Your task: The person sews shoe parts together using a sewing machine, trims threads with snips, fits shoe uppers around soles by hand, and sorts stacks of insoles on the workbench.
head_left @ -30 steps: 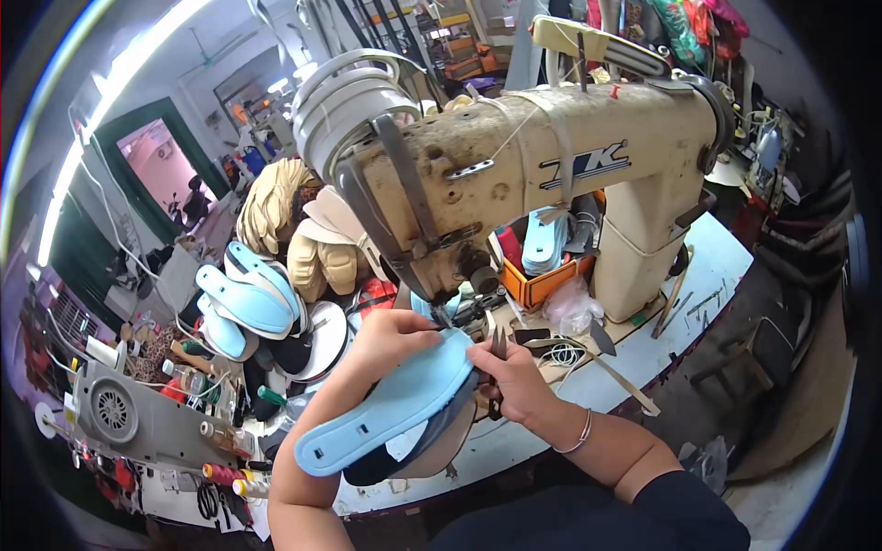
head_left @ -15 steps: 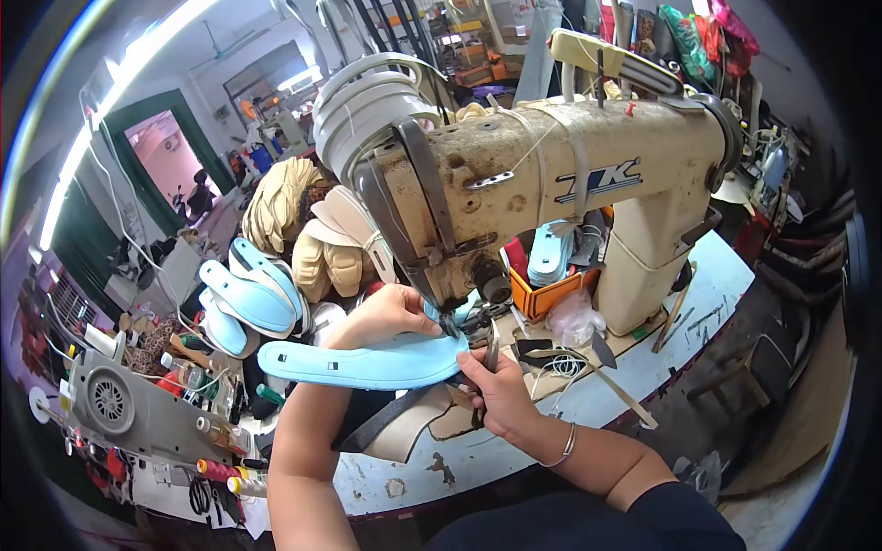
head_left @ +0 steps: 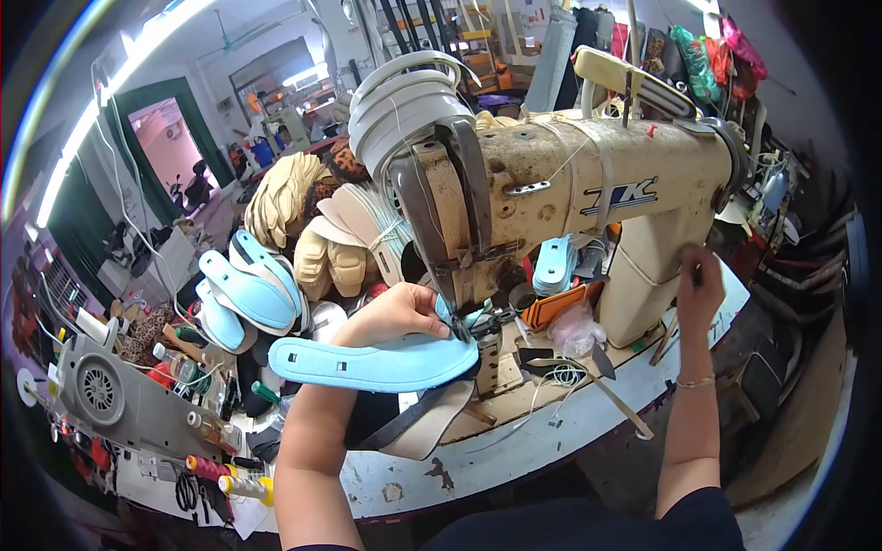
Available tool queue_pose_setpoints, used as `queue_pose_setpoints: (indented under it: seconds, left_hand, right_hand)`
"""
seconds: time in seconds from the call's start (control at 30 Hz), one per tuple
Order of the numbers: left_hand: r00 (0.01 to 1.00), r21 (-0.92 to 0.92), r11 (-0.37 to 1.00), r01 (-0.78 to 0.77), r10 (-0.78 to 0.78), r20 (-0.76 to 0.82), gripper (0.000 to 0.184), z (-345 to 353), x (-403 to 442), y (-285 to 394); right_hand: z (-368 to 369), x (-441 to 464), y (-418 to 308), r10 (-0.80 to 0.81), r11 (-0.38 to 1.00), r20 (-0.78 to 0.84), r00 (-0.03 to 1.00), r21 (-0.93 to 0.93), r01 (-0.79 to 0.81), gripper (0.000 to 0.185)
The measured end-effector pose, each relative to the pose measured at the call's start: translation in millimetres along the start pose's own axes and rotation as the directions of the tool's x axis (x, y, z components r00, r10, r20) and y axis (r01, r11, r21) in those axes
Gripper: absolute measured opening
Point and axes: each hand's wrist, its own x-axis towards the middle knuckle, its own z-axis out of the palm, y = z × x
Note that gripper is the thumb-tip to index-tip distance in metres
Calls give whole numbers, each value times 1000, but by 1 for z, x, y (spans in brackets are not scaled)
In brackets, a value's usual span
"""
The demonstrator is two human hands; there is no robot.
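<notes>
A light blue insole (head_left: 386, 365) with two small dark rectangular marks lies under the needle area of an old beige sewing machine (head_left: 542, 170). My left hand (head_left: 401, 317) is closed on its upper edge, close to the presser foot. Beneath the insole hangs a dark and beige strip of material (head_left: 418, 427). My right hand (head_left: 702, 289) is away from the insole, raised beside the machine's upright column. Its fingers are curled, with something dark at them that I cannot make out; a machine lever there is hidden by the hand.
Stacked blue insoles (head_left: 253, 289) and beige pads (head_left: 333, 253) lie at the left. Behind the needle, an orange box (head_left: 556, 305) stands by more blue insoles and a clear plastic bag (head_left: 577, 332). Cord (head_left: 562, 375), blades and thread spools (head_left: 209, 468) lie about.
My right hand has left the insole's edge, where it held a metal tool, and moved right to the machine's column. My left hand keeps its hold. The view has shifted slightly.
</notes>
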Motion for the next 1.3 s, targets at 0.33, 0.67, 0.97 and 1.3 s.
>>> queue_pose_setpoints:
  seconds: [0.33, 0.67, 0.97, 1.3]
  left_hand:
    - [1000, 82, 997, -2, 3, -8, 18, 0, -2, 6]
    - [936, -166, 985, -39, -22, -352, 20, -21, 51, -51]
    - [820, 116, 871, -478, 490, -295, 51, 1, 59, -10]
    - [806, -122, 810, -574, 532, -260, 49, 17, 60, 4]
  right_hand:
    - [0, -13, -48, 27, 984, 130, 991, 172, -50, 24]
    - [23, -9, -146, -613, 765, 611, 501, 299, 571, 33]
    - [48, -23, -179, -813, 515, 443, 378, 244, 822, 20]
    - [59, -38, -188, -839, 367, 490, 237, 187, 911, 23]
